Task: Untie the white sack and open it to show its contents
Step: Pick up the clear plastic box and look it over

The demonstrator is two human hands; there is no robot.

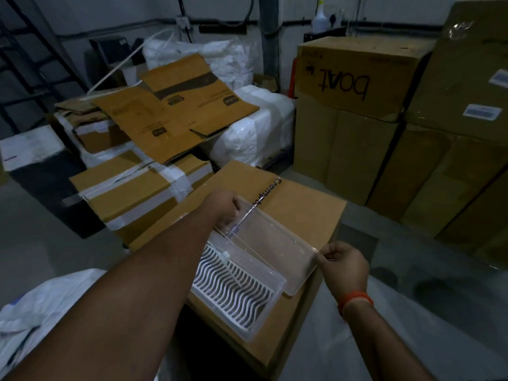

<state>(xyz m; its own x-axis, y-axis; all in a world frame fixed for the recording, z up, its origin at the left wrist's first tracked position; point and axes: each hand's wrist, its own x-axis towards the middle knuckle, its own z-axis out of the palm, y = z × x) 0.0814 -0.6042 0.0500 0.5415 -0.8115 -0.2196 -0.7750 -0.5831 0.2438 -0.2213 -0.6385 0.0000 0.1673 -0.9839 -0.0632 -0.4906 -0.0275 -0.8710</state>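
A clear plastic tray (277, 251) lies tilted on a brown carton (305, 207) in front of me. My left hand (225, 207) grips its far left corner. At the near right corner, my right hand (343, 264) pinches the rim. Under it sits a second clear tray holding a white wavy grille (233, 290). The white sack (41, 306) shows at the lower left, partly behind my left forearm; its tie is hidden. More white sack material (406, 325) lies at the lower right under my right arm.
Taped cartons (132, 193) and flattened cardboard (176, 108) pile up to the left. White plastic bundles (253, 133) sit behind them. Tall stacked boxes (357, 83) fill the right side. A black ladder frame (33, 59) stands at the far left.
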